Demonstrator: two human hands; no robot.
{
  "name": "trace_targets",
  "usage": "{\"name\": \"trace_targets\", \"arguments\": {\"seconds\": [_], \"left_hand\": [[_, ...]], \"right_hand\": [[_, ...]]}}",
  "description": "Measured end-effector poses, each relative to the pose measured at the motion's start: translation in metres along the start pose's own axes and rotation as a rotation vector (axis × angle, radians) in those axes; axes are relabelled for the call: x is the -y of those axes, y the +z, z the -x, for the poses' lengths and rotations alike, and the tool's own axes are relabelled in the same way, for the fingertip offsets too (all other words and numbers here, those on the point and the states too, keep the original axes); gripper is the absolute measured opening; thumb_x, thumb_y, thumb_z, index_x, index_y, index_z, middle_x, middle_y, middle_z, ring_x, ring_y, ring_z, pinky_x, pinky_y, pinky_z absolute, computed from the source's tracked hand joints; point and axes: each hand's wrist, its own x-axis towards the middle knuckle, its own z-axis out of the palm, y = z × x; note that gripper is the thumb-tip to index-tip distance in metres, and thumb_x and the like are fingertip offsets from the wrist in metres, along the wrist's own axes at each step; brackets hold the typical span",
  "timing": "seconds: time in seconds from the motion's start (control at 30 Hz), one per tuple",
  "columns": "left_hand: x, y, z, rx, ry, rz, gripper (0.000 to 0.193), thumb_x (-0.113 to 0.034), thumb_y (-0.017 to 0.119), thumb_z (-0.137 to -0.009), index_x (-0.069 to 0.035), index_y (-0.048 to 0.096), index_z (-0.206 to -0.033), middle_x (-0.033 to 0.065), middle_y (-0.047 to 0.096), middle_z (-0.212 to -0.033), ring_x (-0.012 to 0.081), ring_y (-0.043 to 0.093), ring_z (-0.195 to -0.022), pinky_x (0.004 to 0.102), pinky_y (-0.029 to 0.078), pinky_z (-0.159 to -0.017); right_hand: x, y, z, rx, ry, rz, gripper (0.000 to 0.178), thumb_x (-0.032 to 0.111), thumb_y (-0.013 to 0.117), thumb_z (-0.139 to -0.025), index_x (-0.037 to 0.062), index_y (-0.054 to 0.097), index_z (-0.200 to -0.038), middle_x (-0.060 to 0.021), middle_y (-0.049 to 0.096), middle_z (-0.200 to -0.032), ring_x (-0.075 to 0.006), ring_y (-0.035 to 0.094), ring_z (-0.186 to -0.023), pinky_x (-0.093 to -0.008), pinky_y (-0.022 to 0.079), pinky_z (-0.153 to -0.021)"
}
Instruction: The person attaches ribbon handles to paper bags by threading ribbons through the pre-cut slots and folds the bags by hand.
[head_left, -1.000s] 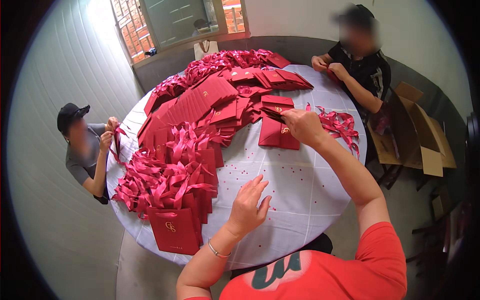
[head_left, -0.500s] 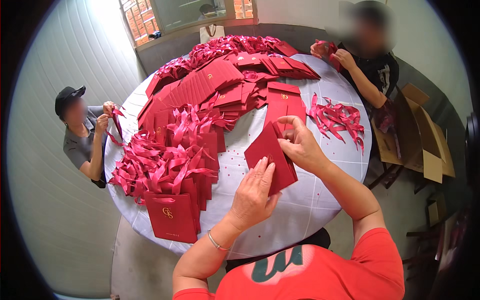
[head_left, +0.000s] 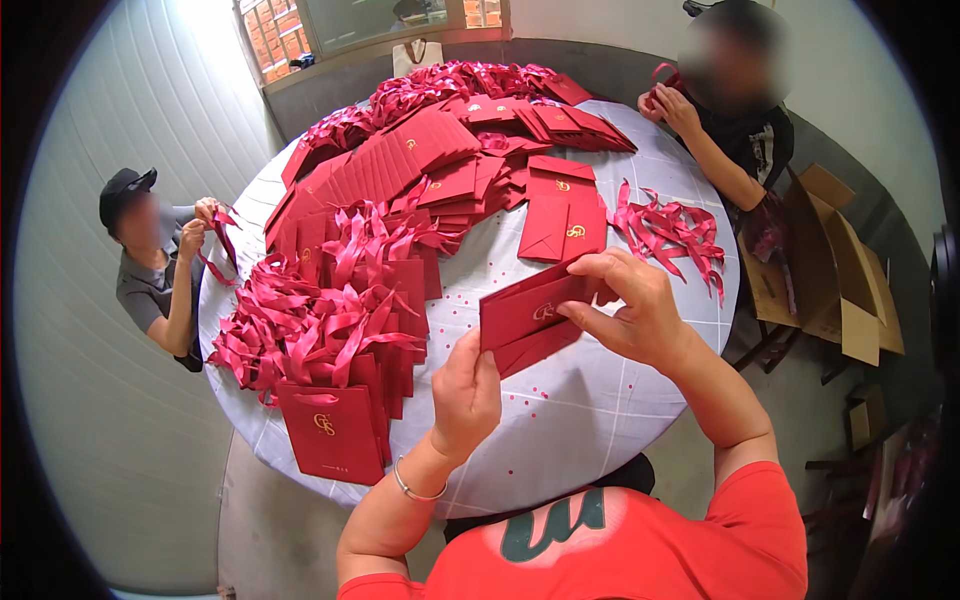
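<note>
A red paper gift bag (head_left: 520,312) with a gold emblem is held up above the near part of the table, tilted, a folded flap showing along its lower side. My left hand (head_left: 466,392) pinches its lower left corner, thumb on the front. At the upper right edge, my right hand (head_left: 640,308) grips it between thumb and fingers. Just beyond, a few flat red bags (head_left: 560,205) lie on the cloth. To the left, finished-looking bags with ribbon handles (head_left: 330,430) stand in overlapping rows.
Loose ribbons (head_left: 668,238) lie on the round table's pale cloth (head_left: 590,430), with small dots scattered about. Heaped bags and ribbons (head_left: 440,95) curve round the far side. Two co-workers handle ribbons at left and far right. An open cardboard box (head_left: 845,270) stands right of the table.
The bag has been turned to a more level angle, its emblem now showing. My left hand has moved from lying across its face to pinching its corner; my right hand has shifted slightly right and down.
</note>
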Motion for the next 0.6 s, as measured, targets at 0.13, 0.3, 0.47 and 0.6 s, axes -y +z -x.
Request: {"name": "trace_targets", "arguments": {"seconds": [0.13,0.3,0.47,0.6], "left_hand": [[0.004,0.004,-0.005,-0.025,-0.374,0.639,0.028,0.004,0.045,-0.095,0.007,0.056,-0.121,0.0063,0.065,-0.114,0.0113,0.059,-0.104,0.0244,0.046,-0.093],[0.012,0.003,-0.007,0.108,-0.533,0.648,0.037,0.007,0.043,-0.092,0.007,0.048,-0.128,0.0102,0.062,-0.120,0.0132,0.059,-0.108,0.0259,0.047,-0.094],[-0.003,0.008,-0.003,0.060,0.156,-0.279,0.062,0.007,0.059,-0.076,0.006,0.039,-0.135,0.0319,0.041,-0.141,0.0451,0.040,-0.134,0.0481,0.030,-0.113],[-0.013,0.010,-0.006,0.237,0.401,-0.340,0.030,0.007,0.062,-0.075,0.000,0.065,-0.105,0.0141,0.069,-0.102,0.0333,0.065,-0.106,0.0500,0.042,-0.103]], "right_hand": [[0.013,-0.007,-0.005,0.081,0.030,0.213,0.030,0.018,0.084,-0.069,0.0100,0.068,-0.093,-0.0039,0.057,-0.073,-0.0205,0.059,-0.059,-0.0330,0.047,-0.052],[0.002,-0.013,-0.004,0.265,0.061,0.073,0.019,0.013,0.084,-0.068,0.0067,0.068,-0.075,-0.0064,0.060,-0.082,-0.0234,0.060,-0.080,-0.0348,0.049,-0.067],[-0.009,-0.001,0.012,0.528,0.295,-0.309,0.026,0.023,0.078,-0.077,-0.0004,0.067,-0.071,-0.0118,0.063,-0.085,-0.0266,0.063,-0.083,-0.0364,0.050,-0.076],[-0.009,0.013,0.024,0.637,0.319,-0.438,0.022,0.019,0.079,-0.079,0.0004,0.068,-0.075,-0.0091,0.066,-0.088,-0.0222,0.064,-0.084,-0.0330,0.050,-0.075]]}}
